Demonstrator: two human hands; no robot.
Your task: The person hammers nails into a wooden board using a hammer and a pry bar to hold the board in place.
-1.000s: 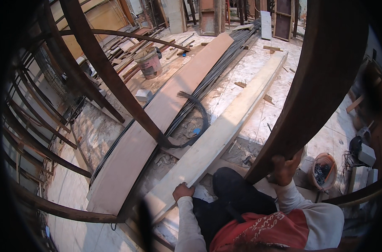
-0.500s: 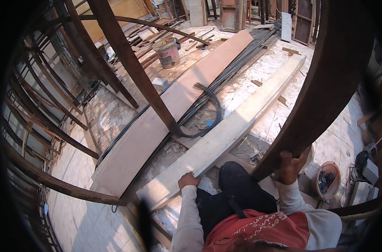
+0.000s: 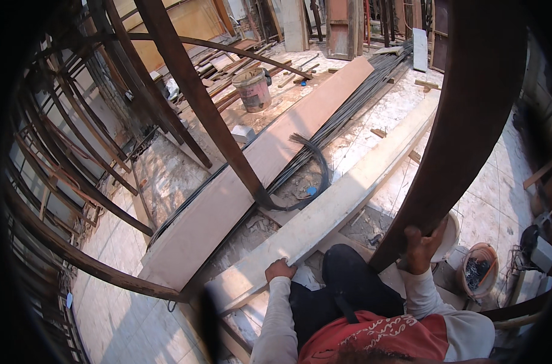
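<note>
My left hand (image 3: 280,270) grips the near edge of a long pale board (image 3: 324,212), its fingers curled over the top. The board slants from low in the view up to the far right. My right hand (image 3: 420,250) is closed against the lower part of a thick dark wooden post (image 3: 452,139), which rises close on the right; part of its grip is hidden. Between the post and the board are my dark-trousered legs. Beyond the pale board lie a wide brownish plank (image 3: 227,215) and a bundle of thin steel rods (image 3: 343,109), with a bent tuft of wire (image 3: 319,162) beside them.
A second slim dark post (image 3: 209,109) stands left of centre. Several dark posts line the left side. A dirty bucket (image 3: 253,96) stands beyond the plank. Near my right arm are a pale bucket (image 3: 449,238) and a bucket of nails (image 3: 477,273). Scrap wood litters the tiled floor.
The view has shifted slightly, so the scene sits a little lower and further right. Both hands keep their holds on the board and the post.
</note>
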